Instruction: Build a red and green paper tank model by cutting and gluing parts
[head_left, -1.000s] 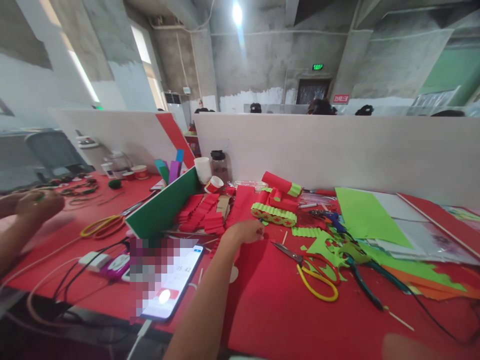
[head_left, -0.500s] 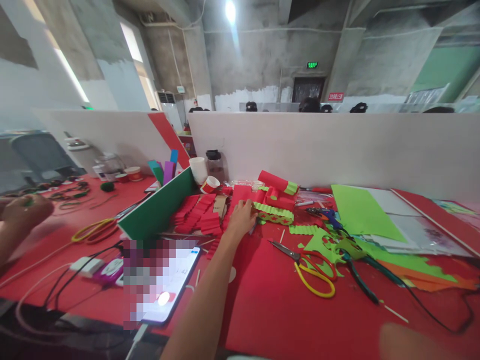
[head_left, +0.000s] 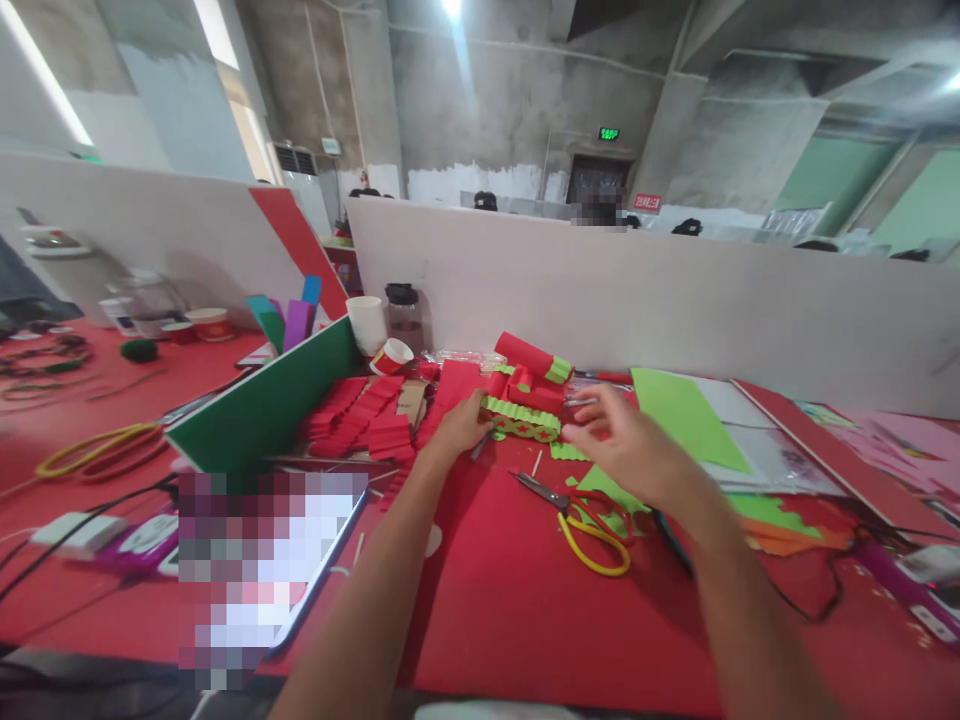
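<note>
A red and green craft model (head_left: 536, 393), shaped like a tank, stands on the red tabletop. Its side has a wavy green strip and red stars, and a red roll with a green end lies on top. My left hand (head_left: 463, 424) is closed at the model's left end, fingertips curled against it. My right hand (head_left: 611, 432) hovers at the model's right end, fingers apart and holding nothing; whether it touches the model I cannot tell. Below the right hand lie scissors (head_left: 592, 545) with red and yellow handles, blades pointing left toward the model.
Folded red strips (head_left: 352, 415) are heaped left of the model beside a green board (head_left: 262, 400). A lit phone (head_left: 322, 530) lies near the front left. Light green sheets (head_left: 682, 420) are at the right. Paper cups (head_left: 366, 325) and a dark-lidded bottle (head_left: 405, 315) stand behind.
My right hand has come in from the lower right edge to the model's right end. My left hand stays at the left end. The view has turned to the right.
</note>
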